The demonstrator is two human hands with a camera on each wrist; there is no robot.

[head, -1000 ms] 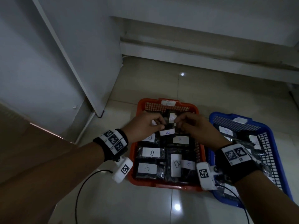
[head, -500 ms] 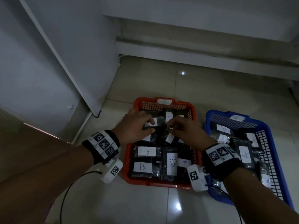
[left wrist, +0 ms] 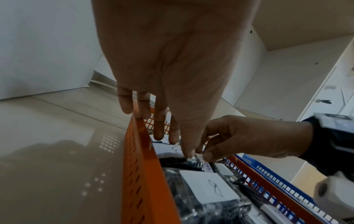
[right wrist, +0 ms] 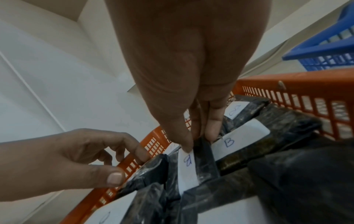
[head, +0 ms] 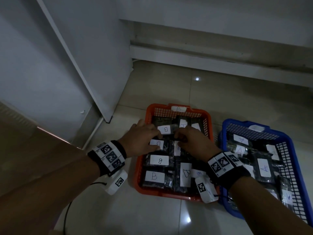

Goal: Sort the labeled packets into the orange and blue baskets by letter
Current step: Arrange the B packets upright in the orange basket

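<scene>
The orange basket (head: 152, 107) holds several black packets with white B labels. The blue basket (head: 237, 122) to its right holds packets marked A. Both hands are over the back half of the orange basket. My left hand (head: 158, 139) has fairly straight fingers: its fingertips (left wrist: 159, 136) touch a B packet (head: 165, 129) near the back, and its thumb presses another packet (head: 156, 144). My right hand (head: 177, 139) pinches the top edge of a B packet (right wrist: 187, 162) that stands on edge between the others.
The baskets sit side by side on a tiled floor (head: 169, 217). A white cabinet panel (head: 84, 65) stands to the left and a low ledge (head: 220, 53) runs behind. A black cable (head: 67, 216) lies near my left forearm.
The hands, close together over one packet a second ago, have drawn slightly apart. A B label now shows beside my left fingertips. My right hand keeps pinching a packet that stands on edge.
</scene>
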